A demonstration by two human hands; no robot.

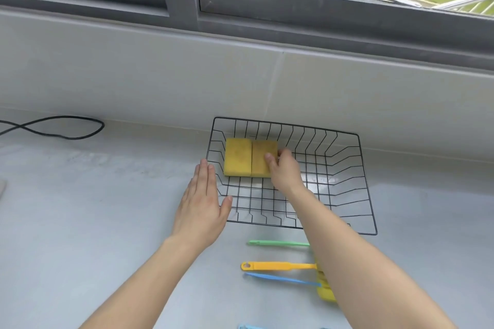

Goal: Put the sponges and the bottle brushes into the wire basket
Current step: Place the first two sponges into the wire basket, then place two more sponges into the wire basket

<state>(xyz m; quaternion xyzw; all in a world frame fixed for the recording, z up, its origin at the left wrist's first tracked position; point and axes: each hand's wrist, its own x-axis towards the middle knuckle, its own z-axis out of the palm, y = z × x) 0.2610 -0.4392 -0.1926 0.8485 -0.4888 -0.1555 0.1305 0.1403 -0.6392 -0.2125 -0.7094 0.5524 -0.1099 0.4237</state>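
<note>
A black wire basket (366, 189) stands on the grey counter by the wall. Two yellow sponges lie side by side in its far left corner: the left sponge (238, 157) and the right sponge (260, 159). My right hand (284, 172) is inside the basket with its fingers on the right sponge's right edge. My left hand (201, 201) rests flat and open against the basket's left side. In front of the basket lie a green brush handle (278, 243), a yellow brush (278, 266) and a blue brush handle (280, 279); my right forearm hides their heads.
A black cable (53, 127) loops on the counter at the far left. The tiled wall and a window frame rise just behind the basket. Another light blue item (247, 326) peeks in at the bottom edge.
</note>
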